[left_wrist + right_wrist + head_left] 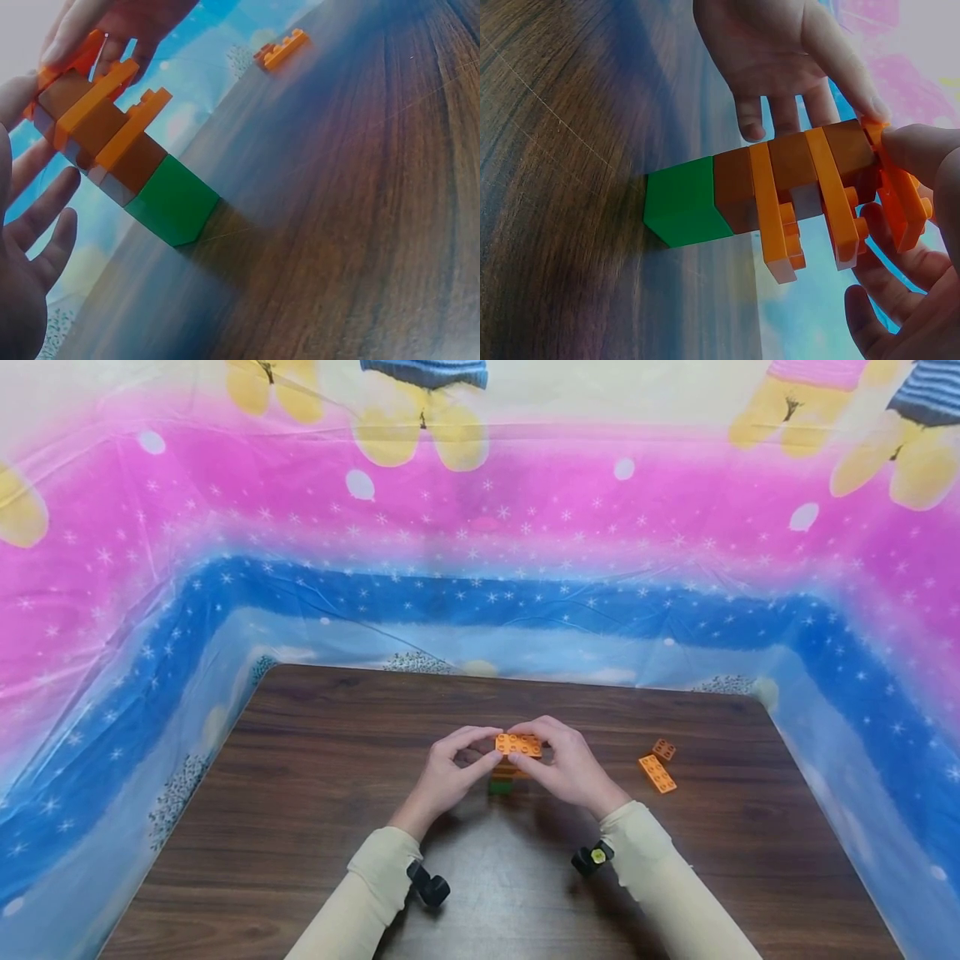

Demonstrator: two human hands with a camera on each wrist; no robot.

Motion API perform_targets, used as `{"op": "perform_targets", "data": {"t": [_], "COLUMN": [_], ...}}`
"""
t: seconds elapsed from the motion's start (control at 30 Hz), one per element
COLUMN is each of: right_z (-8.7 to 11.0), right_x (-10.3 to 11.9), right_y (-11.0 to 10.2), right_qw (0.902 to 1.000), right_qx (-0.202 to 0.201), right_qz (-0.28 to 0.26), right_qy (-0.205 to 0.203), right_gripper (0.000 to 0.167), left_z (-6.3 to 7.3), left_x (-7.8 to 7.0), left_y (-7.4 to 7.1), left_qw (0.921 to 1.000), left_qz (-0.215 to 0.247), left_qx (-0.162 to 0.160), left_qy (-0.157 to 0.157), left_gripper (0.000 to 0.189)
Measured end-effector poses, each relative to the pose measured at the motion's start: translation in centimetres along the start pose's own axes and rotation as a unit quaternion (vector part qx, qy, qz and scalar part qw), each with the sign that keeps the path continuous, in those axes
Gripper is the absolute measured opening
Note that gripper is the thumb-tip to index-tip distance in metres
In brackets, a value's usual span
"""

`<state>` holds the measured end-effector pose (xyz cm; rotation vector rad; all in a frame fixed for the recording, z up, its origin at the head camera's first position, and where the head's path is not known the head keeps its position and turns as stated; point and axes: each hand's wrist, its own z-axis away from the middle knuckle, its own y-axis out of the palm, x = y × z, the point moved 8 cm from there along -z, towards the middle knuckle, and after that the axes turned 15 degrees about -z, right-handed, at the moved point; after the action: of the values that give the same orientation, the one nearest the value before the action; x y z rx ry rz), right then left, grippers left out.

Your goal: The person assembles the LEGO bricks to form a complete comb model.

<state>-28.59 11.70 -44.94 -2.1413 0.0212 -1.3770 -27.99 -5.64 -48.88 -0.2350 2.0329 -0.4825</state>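
Observation:
A tower of toy building bricks stands upright on the table, with a green brick (174,202) at its foot. Above it, brown-orange bricks (793,161) alternate with thin orange bricks (774,214) whose studded ends jut out to one side. On top lies a flat orange studded brick (517,744), slightly tilted in the right wrist view. My left hand (448,770) pinches its left end between thumb and forefinger, the other fingers spread behind the tower. From the other side my right hand (567,766) pinches its right end. Fingers partly hide the top joint.
Right of the tower lie a loose flat orange brick (657,774) and a small square orange brick (664,749), close together. The brown wooden table (315,827) meets a patterned cloth (480,602) at its back and sides.

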Motion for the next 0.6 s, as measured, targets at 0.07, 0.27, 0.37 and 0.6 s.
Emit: {"op": "perform_targets", "data": {"t": [0.07, 0.27, 0.37, 0.6], "right_z": [0.03, 0.14, 0.24, 0.32], "right_x": [-0.02, -0.14, -0.32, -0.56], "right_y": [-0.02, 0.07, 0.16, 0.33], "right_qw": [1.0, 1.0, 1.0, 0.9999], "right_qx": [-0.001, -0.005, -0.006, -0.004], "right_qz": [0.002, 0.0, -0.003, -0.013], "right_qy": [-0.002, 0.002, 0.004, 0.007], "right_gripper": [0.031, 0.032, 0.033, 0.034], "left_z": [0.04, 0.2, 0.27, 0.34], "left_x": [0.05, 0.47, 0.68, 0.68], "left_y": [0.09, 0.33, 0.44, 0.49], "left_qw": [1.0, 0.9999, 0.9999, 0.9999], "left_qz": [0.0, -0.006, -0.008, -0.011], "left_qx": [-0.002, 0.003, 0.002, 0.001], "left_qy": [-0.001, -0.015, -0.014, -0.009], "left_gripper": [0.035, 0.034, 0.034, 0.035]}}
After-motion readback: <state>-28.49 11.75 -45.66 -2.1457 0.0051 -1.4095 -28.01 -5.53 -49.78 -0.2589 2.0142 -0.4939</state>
